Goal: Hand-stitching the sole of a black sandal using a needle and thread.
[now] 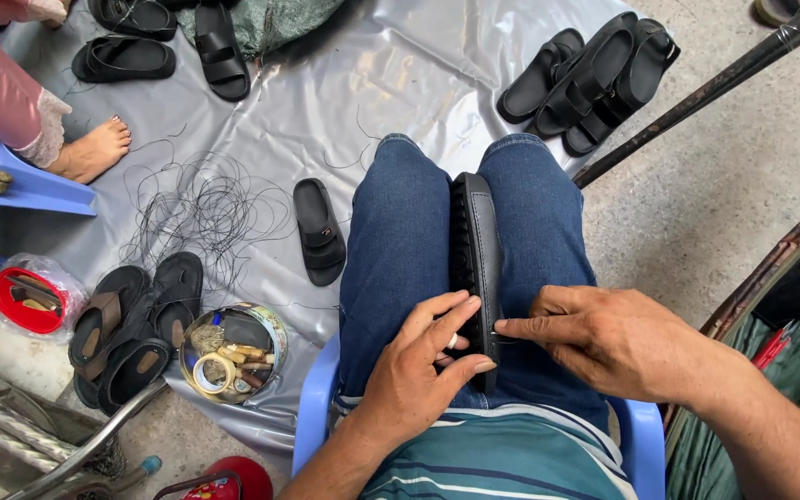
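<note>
Black sandal [476, 250] clamped on edge between knees; left hand [418, 370] grips its near end, right hand [604, 338] pinches beside it.

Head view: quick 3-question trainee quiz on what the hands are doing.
1. True or false: the black sandal stands on edge, clamped between the knees.
2. Which hand pinches at the sandal's strap edge with thumb and forefinger? A. left hand B. right hand
3. What lies loose on the grey sheet left of the knees?

Key: 1 true. 2 B. 3 a tangle of black thread and a single sandal.
</note>
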